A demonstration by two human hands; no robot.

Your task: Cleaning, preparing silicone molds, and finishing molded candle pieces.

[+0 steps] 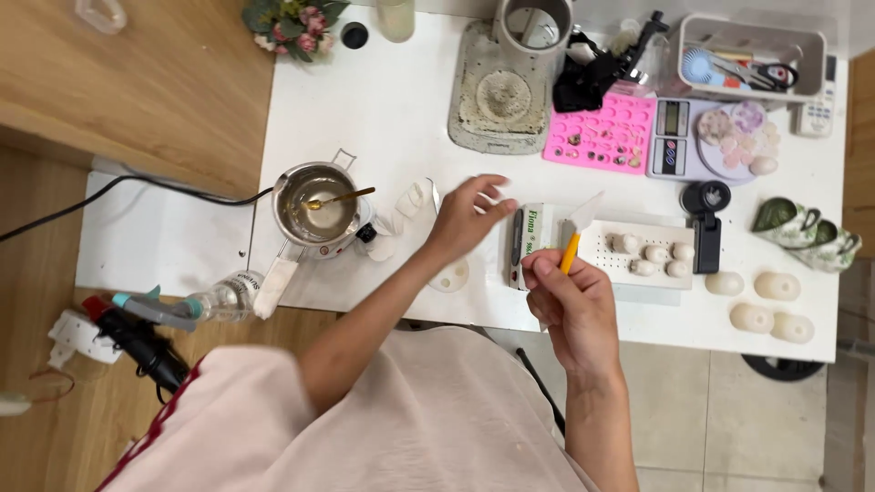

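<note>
Yellow scraper (574, 239) handle hidden in right hand (570, 305).

From my feed the surface (392, 100) looks like smooth matt white laminate, and the shelf beside it (137, 82) is wood grain. The little pot (317, 208) is shiny metal with glossy liquid inside. My right hand (570, 305) has a scraper (576, 232) with an orange plastic handle. The pink mould (602, 135) looks like matt silicone, and my clothing (419, 419) is soft pale cloth.
</note>
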